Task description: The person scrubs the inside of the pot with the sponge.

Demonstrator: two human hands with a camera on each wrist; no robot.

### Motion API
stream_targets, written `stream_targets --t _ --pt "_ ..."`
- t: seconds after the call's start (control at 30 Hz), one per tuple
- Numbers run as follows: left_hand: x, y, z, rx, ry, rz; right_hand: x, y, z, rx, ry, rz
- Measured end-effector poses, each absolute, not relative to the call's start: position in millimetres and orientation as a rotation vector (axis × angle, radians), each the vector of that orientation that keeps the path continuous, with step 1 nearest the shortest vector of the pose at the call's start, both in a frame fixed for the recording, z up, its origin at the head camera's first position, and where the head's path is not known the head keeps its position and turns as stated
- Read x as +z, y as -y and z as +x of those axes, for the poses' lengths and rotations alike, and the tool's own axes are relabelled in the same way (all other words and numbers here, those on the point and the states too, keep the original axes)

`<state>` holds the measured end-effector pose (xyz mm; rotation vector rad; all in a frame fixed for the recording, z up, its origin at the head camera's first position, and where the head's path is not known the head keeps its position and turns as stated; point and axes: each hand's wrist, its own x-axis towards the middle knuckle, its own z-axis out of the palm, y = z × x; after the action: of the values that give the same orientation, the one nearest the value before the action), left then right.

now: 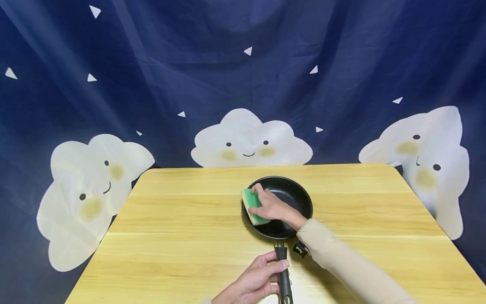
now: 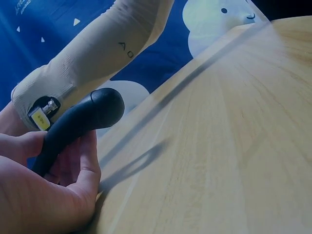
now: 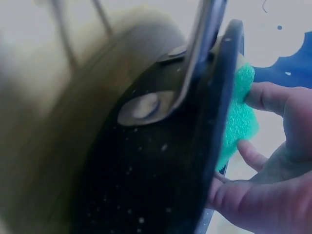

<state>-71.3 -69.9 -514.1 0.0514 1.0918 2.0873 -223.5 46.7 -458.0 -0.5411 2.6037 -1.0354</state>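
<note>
A black frying pan is in front of me in the head view, its handle pointing back toward me. My left hand grips that handle, thumb on top and fingers beneath; the left wrist view shows the handle's rounded end over the tabletop. With spread fingers, my right hand holds a sponge by its edges against the pan's left inner side. Its green scouring face is up, the pale foam underneath. From the right wrist, the pan's outer wall hides part of the sponge.
The pan is over a light wooden table. A dark blue curtain with smiling white clouds hangs behind the table's far edge. My right sleeve crosses the table's right side, a small black device at its cuff.
</note>
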Motion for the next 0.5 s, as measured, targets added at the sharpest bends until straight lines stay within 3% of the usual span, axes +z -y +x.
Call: stream_targets --t 0.5 --pt "-515.5 69.7 -71.4 2.088 -1.086 0.054 -457.0 -41.9 -230.2 -0.891 -2.766 -0.481"
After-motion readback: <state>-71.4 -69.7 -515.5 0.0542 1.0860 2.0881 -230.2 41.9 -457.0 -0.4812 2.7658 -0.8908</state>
